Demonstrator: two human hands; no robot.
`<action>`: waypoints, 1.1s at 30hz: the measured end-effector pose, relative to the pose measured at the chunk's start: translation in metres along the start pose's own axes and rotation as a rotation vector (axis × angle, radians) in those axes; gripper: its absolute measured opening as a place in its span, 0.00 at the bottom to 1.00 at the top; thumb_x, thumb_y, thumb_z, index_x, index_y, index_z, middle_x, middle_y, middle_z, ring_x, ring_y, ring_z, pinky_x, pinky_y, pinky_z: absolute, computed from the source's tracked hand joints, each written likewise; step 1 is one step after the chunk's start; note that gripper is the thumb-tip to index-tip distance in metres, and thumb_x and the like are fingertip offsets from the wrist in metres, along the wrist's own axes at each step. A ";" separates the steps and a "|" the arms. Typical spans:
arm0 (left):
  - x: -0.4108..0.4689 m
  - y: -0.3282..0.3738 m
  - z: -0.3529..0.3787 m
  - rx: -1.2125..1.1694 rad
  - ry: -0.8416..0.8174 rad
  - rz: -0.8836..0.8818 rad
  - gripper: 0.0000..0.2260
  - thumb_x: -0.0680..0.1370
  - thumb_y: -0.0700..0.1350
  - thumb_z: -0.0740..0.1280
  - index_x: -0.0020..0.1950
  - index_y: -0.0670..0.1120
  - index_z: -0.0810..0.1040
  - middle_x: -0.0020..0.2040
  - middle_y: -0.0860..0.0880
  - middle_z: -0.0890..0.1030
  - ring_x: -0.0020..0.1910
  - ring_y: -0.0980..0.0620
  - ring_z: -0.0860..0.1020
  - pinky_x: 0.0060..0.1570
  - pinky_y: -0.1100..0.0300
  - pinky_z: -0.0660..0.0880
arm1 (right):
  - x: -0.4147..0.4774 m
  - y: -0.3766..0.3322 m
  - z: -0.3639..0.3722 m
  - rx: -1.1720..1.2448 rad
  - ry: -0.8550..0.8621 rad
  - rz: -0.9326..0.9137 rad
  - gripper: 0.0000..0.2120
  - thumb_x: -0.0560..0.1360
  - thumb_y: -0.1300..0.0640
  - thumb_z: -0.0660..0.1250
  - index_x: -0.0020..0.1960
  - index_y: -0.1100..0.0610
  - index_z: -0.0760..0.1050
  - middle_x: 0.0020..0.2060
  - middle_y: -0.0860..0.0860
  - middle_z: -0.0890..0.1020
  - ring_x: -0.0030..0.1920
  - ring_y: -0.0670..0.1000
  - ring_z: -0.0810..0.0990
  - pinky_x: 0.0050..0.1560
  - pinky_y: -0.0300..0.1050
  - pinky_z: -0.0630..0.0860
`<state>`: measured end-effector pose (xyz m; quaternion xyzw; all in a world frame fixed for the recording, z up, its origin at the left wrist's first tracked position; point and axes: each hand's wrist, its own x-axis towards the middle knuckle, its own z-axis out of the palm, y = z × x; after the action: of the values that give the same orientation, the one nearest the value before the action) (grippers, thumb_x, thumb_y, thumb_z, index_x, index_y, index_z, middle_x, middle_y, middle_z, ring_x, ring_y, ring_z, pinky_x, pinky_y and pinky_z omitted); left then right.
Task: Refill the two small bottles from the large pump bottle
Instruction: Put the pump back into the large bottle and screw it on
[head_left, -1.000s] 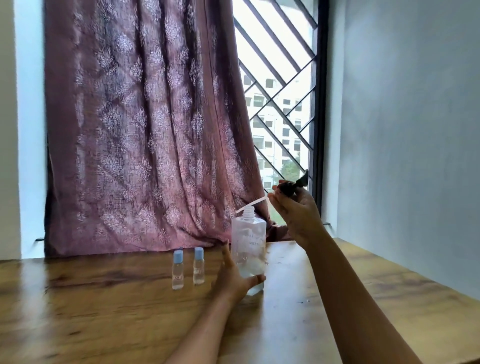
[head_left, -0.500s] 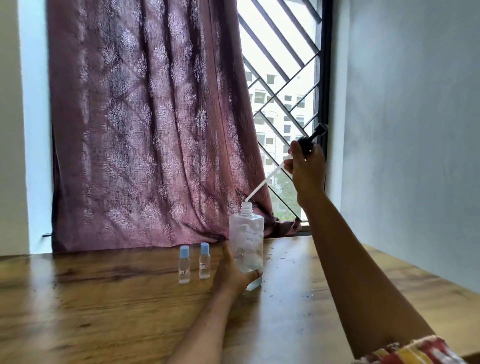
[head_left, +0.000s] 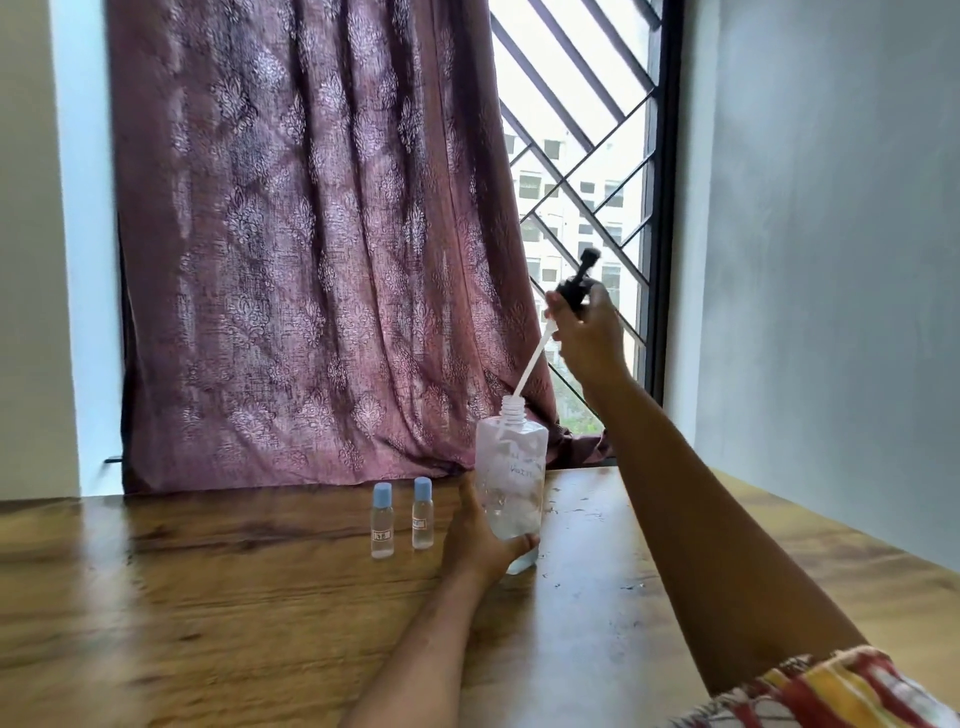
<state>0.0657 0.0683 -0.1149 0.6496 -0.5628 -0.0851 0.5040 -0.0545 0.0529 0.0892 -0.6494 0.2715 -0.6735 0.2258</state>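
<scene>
Your left hand (head_left: 480, 540) is gripping the large clear plastic bottle (head_left: 511, 478); above it, your right hand (head_left: 587, 332) is clutching the black pump head (head_left: 576, 283) with its white tube (head_left: 530, 364).

Glossy brown wooden table (head_left: 208, 597), strong grain, dark scuffs and specks on right half. Behind it, mauve fabric curtain (head_left: 311, 234) with leafy pattern, hanging down to table's far edge, covering most of window, bunched up at lower right. Black metal window grille (head_left: 587, 171) with diagonal bars showing right of curtain. Pale multi-storey building (head_left: 561, 208) outside, bit of green foliage (head_left: 571, 400) low down. Grey-blue painted wall (head_left: 831, 234) on right side.
</scene>
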 end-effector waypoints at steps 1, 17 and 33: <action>0.000 0.000 0.000 0.014 -0.006 0.007 0.54 0.63 0.55 0.78 0.76 0.49 0.44 0.71 0.46 0.68 0.67 0.44 0.71 0.60 0.55 0.72 | -0.002 0.002 0.004 -0.019 -0.046 0.011 0.16 0.76 0.52 0.66 0.60 0.57 0.68 0.52 0.57 0.82 0.48 0.57 0.81 0.49 0.53 0.78; 0.002 -0.002 0.000 0.017 0.004 0.053 0.53 0.63 0.56 0.77 0.76 0.50 0.45 0.74 0.47 0.63 0.70 0.46 0.67 0.67 0.53 0.68 | -0.049 0.086 0.032 0.001 -0.181 0.156 0.15 0.70 0.59 0.73 0.52 0.52 0.72 0.48 0.52 0.82 0.50 0.51 0.81 0.57 0.55 0.77; -0.001 0.001 0.003 -0.043 -0.045 0.094 0.50 0.64 0.56 0.77 0.75 0.53 0.48 0.72 0.52 0.66 0.68 0.51 0.69 0.60 0.64 0.66 | -0.048 0.101 0.034 0.179 -0.116 0.150 0.11 0.73 0.59 0.69 0.43 0.50 0.66 0.40 0.51 0.76 0.45 0.54 0.76 0.50 0.53 0.74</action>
<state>0.0628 0.0676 -0.1156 0.6095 -0.6019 -0.0878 0.5085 -0.0226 0.0058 -0.0134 -0.6422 0.2444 -0.6378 0.3478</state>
